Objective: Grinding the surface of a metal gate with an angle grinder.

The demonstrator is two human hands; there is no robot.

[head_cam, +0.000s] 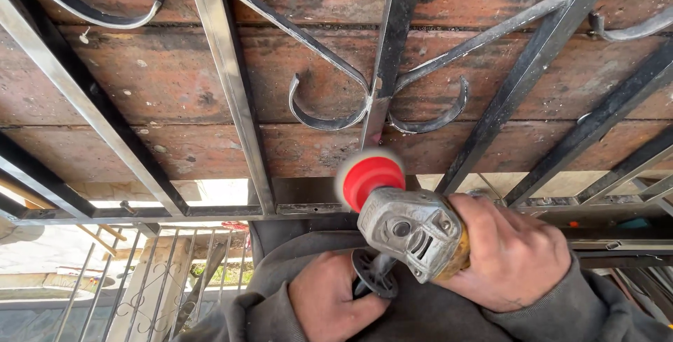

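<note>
While my right hand point(515, 254) grips the heavy grey metal angle grinder point(410, 230) by its body, my left hand point(329, 303) clasps its side handle point(375, 275) below the red disc point(370, 177).

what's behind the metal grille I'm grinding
Reddish wooden planks lie behind the grille. The bars and the grinder's red disc cover parts of them.

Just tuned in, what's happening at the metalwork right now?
A person holds an angle grinder in both hands: the right hand grips the body, the left hand the black side handle. Its red disc, blurred as if spinning, sits at the lower end of a central bar of the iron grille, just below two scrolls.
</note>
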